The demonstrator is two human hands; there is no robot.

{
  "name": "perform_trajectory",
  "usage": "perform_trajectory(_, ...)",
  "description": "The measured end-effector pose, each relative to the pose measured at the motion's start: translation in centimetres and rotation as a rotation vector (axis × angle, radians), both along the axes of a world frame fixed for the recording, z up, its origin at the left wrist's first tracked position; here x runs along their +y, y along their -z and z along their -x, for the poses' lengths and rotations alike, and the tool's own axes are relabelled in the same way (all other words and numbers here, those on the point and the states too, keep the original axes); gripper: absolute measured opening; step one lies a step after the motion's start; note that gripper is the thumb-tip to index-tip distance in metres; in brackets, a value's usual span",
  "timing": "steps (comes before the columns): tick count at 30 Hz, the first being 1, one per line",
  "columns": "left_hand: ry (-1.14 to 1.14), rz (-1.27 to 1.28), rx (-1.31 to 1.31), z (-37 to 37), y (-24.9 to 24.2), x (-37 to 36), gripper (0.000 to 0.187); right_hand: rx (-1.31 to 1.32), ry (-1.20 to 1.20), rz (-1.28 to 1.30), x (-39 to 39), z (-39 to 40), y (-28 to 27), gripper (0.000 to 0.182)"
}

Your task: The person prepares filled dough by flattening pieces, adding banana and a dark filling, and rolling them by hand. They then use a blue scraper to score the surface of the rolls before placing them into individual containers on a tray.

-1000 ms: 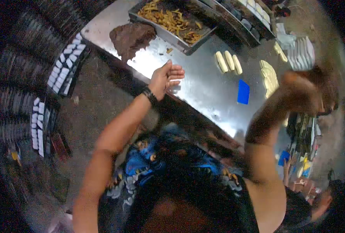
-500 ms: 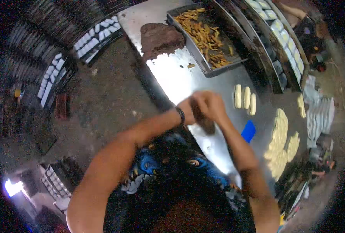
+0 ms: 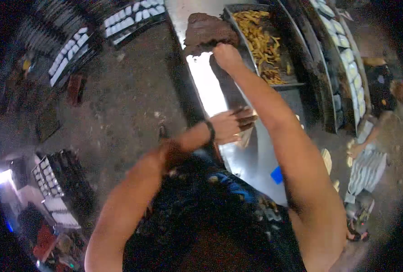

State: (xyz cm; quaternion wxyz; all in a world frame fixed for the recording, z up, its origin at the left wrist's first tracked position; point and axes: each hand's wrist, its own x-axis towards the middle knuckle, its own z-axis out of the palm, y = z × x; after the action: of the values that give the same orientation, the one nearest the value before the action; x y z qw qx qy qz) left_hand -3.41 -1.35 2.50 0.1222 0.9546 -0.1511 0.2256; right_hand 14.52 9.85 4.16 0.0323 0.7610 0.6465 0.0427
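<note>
A brown, dough-like mass (image 3: 208, 29) lies at the far end of the shiny metal table (image 3: 206, 84). Its near edge is ragged. My right hand (image 3: 227, 56) is stretched forward to that edge, its fingers curled closed against the brown mass. Close to my body, my left hand (image 3: 228, 124) reaches across the table with its fingers stretched out. Brown smears coat its fingers, and a dark band circles the wrist. Just below these fingers a pale piece (image 3: 246, 138) shows in part, too blurred to name.
Right of the brown mass stands a metal tray (image 3: 296, 85) of yellow-brown strips (image 3: 258, 36). A blue scraper-like piece (image 3: 277, 175) and pale dough (image 3: 326, 161) lie partly behind my right arm. Racks of white pieces (image 3: 135, 16) stand around. A person (image 3: 380, 86) is at the right.
My hands were together over the table around a dark brown lump. Now they are apart: the right has moved forward to the brown mass, while the left has stayed near and opened.
</note>
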Motion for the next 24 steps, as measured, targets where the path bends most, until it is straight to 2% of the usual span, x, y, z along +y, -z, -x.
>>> perform_trajectory(1, 0.115, -0.072, 0.330, 0.1, 0.7, -0.3, 0.059, 0.006, 0.011, 0.051, -0.3, -0.8, 0.4, 0.019)
perform_trajectory(4, 0.336, 0.070, 0.476, 3.8, 0.7, -1.3, 0.070, 0.199, 0.062, 0.009, -5.5, -0.8, -3.6, 0.020)
perform_trajectory(5, 0.278, 0.158, 0.387, 5.1, 0.2, -1.8, 0.073, 0.368, 0.150, -0.141, -8.1, -0.7, -4.5, 0.018)
perform_trajectory(7, 0.305, 0.150, 0.394, 5.8, -0.7, -1.5, 0.075, 0.731, 0.349, -0.318, -14.0, 1.2, -6.9, 0.023)
perform_trajectory(8, 0.317, 0.144, 0.397, 6.1, -0.8, -1.3, 0.076, 0.730, 0.416, -0.335, -17.1, 2.3, -6.7, 0.024)
perform_trajectory(9, 0.414, 0.244, 0.427, 6.1, -0.8, -0.8, 0.083, 0.728, 0.476, -0.359, -20.1, 3.4, -6.0, 0.026)
perform_trajectory(10, 0.432, 0.235, 0.446, 6.2, -0.5, -0.6, 0.082, 0.868, 0.533, -0.447, -23.0, 5.2, -4.6, 0.030)
perform_trajectory(11, 0.448, 0.224, 0.466, 6.5, 0.1, -0.7, 0.082, 0.677, 0.568, -0.391, -23.7, 7.9, -5.2, 0.031)
perform_trajectory(13, 0.489, 0.196, 0.475, 6.8, 0.3, -0.5, 0.076, 0.425, 0.564, -0.500, -25.6, 11.1, 0.3, 0.030)
perform_trajectory(15, 0.529, 0.281, 0.414, 6.9, 1.1, -0.1, 0.063, 0.152, 0.469, -0.292, -26.0, 11.9, 0.3, 0.031)
perform_trajectory(16, 0.545, 0.322, 0.391, 7.2, 1.5, 0.3, 0.057, 0.497, 0.604, 0.022, -24.1, 8.8, -4.2, 0.032)
perform_trajectory(17, 0.502, 0.703, 0.536, 7.2, 1.2, 1.3, 0.039, 0.869, 0.751, 0.306, -23.5, 5.9, -7.6, 0.033)
perform_trajectory(19, 0.265, 0.732, 0.401, 5.2, 2.6, 3.3, 0.035, 0.438, 0.711, -0.046, -22.9, 3.5, -8.1, 0.037)
perform_trajectory(20, 0.138, 0.747, 0.337, 4.4, 2.4, 4.0, 0.032, 0.335, 0.708, -0.398, -22.2, 3.7, -8.1, 0.037)
perform_trajectory(22, -0.126, 0.593, 0.234, 2.1, 0.9, 5.6, 0.038, 0.095, 0.650, -1.088, -19.3, 3.8, -7.7, 0.038)
perform_trajectory(24, -0.182, 0.390, 0.194, 0.5, 0.3, 6.1, 0.048, 0.113, 0.721, -0.912, -18.3, 4.5, -3.9, 0.046)
